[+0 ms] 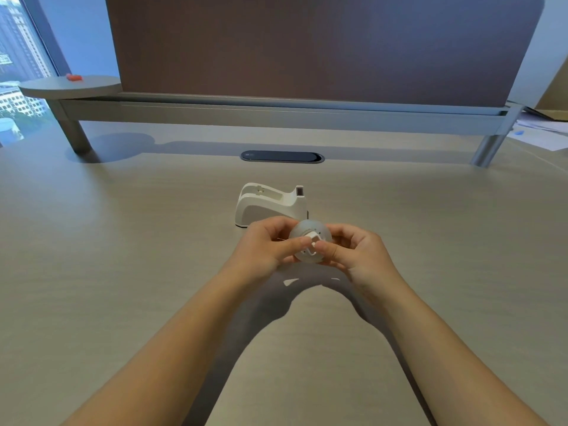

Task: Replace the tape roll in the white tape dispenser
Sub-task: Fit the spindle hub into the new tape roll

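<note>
Head view: I hold the roll between both hands, left hand and right hand pinched shut on it, thumbs at its white hub. Dispenser stands empty on the bench, just beyond my hands, long axis left-right, cutter right. Left hand slightly nearer, I judge.

The table lies bare across the left, right and lower frame, open to passage. At centre, the white tape dispenser stands just beyond both hands, its cradle empty and open from above. Behind it, a cable slot, then a raised shelf and partition panel block the upper frame.
</note>
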Available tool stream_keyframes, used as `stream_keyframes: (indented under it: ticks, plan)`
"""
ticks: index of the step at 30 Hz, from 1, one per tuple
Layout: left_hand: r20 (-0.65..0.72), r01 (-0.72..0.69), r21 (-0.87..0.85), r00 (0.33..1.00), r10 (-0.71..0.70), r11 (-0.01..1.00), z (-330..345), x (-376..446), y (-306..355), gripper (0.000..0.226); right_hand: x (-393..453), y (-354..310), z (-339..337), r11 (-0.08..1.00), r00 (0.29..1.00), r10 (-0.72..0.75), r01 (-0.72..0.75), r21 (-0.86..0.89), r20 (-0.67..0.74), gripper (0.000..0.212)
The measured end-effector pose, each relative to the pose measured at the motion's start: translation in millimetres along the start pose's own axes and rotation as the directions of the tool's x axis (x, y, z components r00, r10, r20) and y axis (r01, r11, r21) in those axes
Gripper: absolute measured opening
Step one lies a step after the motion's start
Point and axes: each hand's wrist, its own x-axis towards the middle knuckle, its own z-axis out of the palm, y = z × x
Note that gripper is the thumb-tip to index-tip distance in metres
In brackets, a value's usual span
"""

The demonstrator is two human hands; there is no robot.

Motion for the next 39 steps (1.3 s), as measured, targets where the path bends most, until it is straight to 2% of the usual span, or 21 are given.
stream_keyframes:
  ticks: [5,13,21,25,27,29,31,32,36,39]
  plan:
    - [-0.044,-0.069,0.068,0.996,0.072,0.995,-1,1,-2,0.010,2,2,3,0.999,0.999,-0.031,0.033,0.041,-0.032,0.014]
    - [-0.139,-0.186,0.154,0.968,0.208,0.970,3,0,-8,0.024,5,4,5,0.992,0.988,-0.128,0.127,-0.015,-0.089,0.024]
    - [-0.179,-0.257,0.194,0.939,0.292,0.947,7,0,-16,0.013,4,4,8,0.982,0.980,-0.182,0.177,-0.064,-0.084,0.023]
    - [-0.158,-0.186,0.138,0.966,0.207,0.973,7,0,-18,0.016,4,7,10,0.973,0.979,-0.192,0.180,-0.144,-0.069,0.016]
    - [-0.163,-0.100,-0.009,0.982,0.098,0.995,7,0,-16,0.018,2,6,12,0.968,0.980,-0.193,0.181,-0.172,-0.056,0.013]
    - [-0.146,0.007,-0.201,0.989,-0.037,0.980,4,-2,-10,0.025,-1,2,14,0.983,0.986,-0.158,0.153,-0.099,-0.045,0.011]
    - [-0.104,0.100,-0.335,0.984,-0.143,0.937,-1,-4,-2,0.032,-3,-3,15,0.993,0.993,-0.109,0.107,-0.046,-0.051,0.021]
    - [-0.081,0.126,-0.345,0.983,-0.163,0.930,-3,-6,3,0.030,-3,-6,15,0.994,0.994,-0.100,0.097,-0.057,-0.049,0.026]
    - [-0.005,0.147,-0.200,0.989,-0.151,0.969,-11,-17,18,0.014,-3,-22,18,0.996,1.000,-0.029,0.028,-0.082,-0.013,0.020]
    - [0.017,0.130,0.022,0.991,-0.131,0.991,-18,-24,27,0.032,-6,-29,19,0.996,0.996,0.087,-0.087,-0.019,0.009,0.010]
